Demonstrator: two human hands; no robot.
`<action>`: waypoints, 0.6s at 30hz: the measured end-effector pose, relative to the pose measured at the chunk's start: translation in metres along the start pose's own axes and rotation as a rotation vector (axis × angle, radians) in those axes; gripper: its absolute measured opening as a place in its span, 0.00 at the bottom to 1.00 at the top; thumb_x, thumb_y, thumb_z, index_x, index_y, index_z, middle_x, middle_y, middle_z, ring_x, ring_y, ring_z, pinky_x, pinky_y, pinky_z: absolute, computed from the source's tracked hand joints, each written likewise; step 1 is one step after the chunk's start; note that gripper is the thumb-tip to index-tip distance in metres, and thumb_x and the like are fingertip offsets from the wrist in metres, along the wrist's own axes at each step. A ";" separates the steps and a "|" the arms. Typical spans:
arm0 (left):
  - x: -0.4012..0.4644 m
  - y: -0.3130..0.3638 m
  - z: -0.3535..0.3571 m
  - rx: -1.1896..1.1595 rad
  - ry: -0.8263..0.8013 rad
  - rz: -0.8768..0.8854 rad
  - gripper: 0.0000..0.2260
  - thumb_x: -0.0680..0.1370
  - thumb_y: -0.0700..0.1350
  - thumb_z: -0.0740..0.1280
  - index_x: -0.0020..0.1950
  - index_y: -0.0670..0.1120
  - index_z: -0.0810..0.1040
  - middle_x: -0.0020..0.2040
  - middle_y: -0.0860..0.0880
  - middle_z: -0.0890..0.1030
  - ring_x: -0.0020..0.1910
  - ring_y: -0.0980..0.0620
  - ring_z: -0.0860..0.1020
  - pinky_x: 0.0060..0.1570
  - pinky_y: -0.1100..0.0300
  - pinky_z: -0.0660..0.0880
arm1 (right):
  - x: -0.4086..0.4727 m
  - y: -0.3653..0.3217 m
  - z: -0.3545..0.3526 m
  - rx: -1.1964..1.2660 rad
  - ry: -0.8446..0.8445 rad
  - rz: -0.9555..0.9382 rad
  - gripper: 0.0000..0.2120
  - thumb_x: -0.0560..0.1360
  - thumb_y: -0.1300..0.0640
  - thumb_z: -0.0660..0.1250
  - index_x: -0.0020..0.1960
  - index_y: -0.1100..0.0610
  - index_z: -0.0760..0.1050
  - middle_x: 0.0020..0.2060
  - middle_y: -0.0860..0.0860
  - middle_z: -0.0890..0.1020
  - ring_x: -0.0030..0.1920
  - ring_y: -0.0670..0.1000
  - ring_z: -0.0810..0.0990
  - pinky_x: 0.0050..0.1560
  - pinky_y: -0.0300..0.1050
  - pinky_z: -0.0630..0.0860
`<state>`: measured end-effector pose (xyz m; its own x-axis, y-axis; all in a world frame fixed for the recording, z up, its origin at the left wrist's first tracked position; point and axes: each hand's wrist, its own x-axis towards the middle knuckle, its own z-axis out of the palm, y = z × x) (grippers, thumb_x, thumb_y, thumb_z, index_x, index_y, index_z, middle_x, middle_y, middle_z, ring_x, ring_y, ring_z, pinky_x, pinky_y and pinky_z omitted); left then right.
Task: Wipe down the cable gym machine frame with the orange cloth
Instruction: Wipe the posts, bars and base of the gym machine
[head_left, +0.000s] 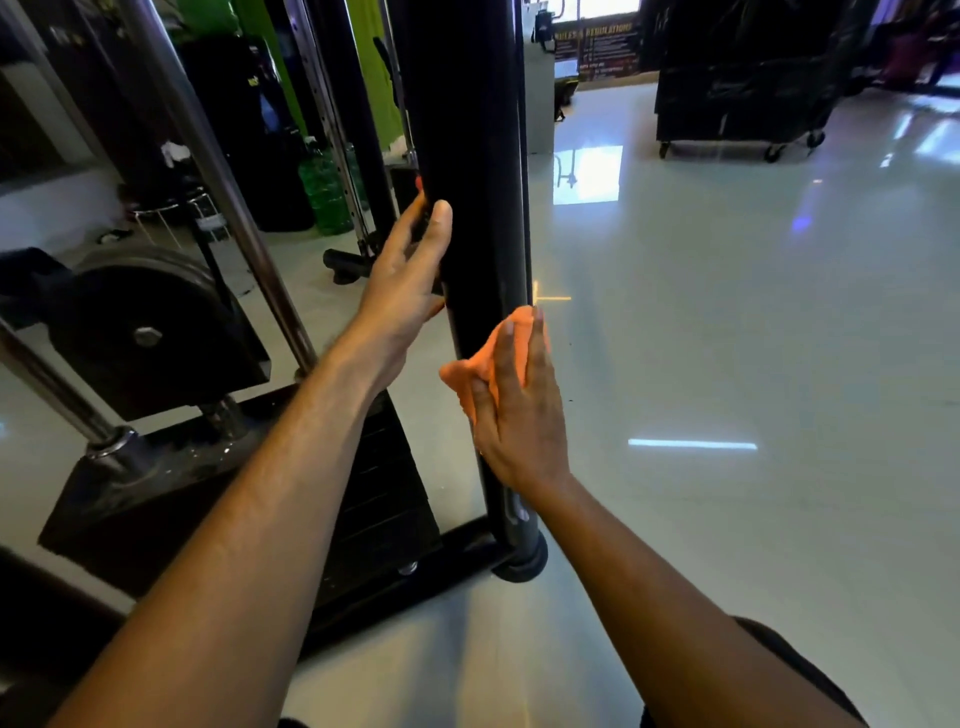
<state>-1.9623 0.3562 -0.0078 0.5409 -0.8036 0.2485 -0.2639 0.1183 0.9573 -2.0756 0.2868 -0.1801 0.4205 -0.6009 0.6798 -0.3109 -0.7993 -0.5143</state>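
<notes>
A person faces the black upright post (470, 156) of a cable gym machine, which rises from a round foot (521, 564) on the glossy pale floor (727, 338). The right hand (519, 415) presses an orange cloth (485, 358) flat against the lower part of the post; its fingers lie straight over the cloth, so the grip is wide, a flat press and not a clench. The cloth sits bunched between palm and post, its edge poking out to the left of the hand and above the fingertips. The left hand (408, 270) rests higher up on the left side of the same post, fingers straight and loosely spread, thumb against the post's front, holding nothing. To the left, a shiny steel bar (218, 171) slants down into a black base (156, 488), behind which sits a dark round weight plate (140, 322). A black bottom rail (410, 582) runs from the post's foot toward the lower left. Farther back on the right stands a black wheeled cabinet (743, 78).
</notes>
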 end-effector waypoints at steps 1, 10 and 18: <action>0.001 -0.002 -0.001 -0.001 -0.002 0.004 0.31 0.83 0.68 0.64 0.84 0.65 0.60 0.82 0.56 0.67 0.79 0.51 0.69 0.76 0.39 0.70 | 0.012 -0.005 -0.006 -0.004 0.019 -0.022 0.37 0.88 0.38 0.55 0.87 0.47 0.38 0.88 0.55 0.39 0.87 0.61 0.52 0.75 0.70 0.71; 0.003 -0.016 -0.003 -0.008 -0.005 0.008 0.29 0.84 0.66 0.62 0.84 0.65 0.60 0.82 0.56 0.67 0.80 0.52 0.67 0.76 0.44 0.68 | -0.008 0.009 0.014 -0.038 0.016 -0.022 0.44 0.87 0.42 0.65 0.87 0.41 0.34 0.87 0.53 0.36 0.88 0.62 0.49 0.73 0.70 0.75; -0.004 -0.038 0.002 -0.063 -0.014 -0.031 0.29 0.84 0.65 0.64 0.84 0.61 0.62 0.76 0.61 0.70 0.79 0.55 0.69 0.73 0.51 0.72 | 0.020 -0.006 0.003 0.047 0.066 0.008 0.38 0.89 0.42 0.59 0.88 0.49 0.40 0.88 0.54 0.40 0.87 0.60 0.52 0.73 0.65 0.77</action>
<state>-1.9557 0.3537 -0.0458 0.5363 -0.8157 0.2167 -0.1963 0.1292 0.9720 -2.0626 0.2800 -0.1654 0.3607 -0.6073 0.7079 -0.2726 -0.7945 -0.5427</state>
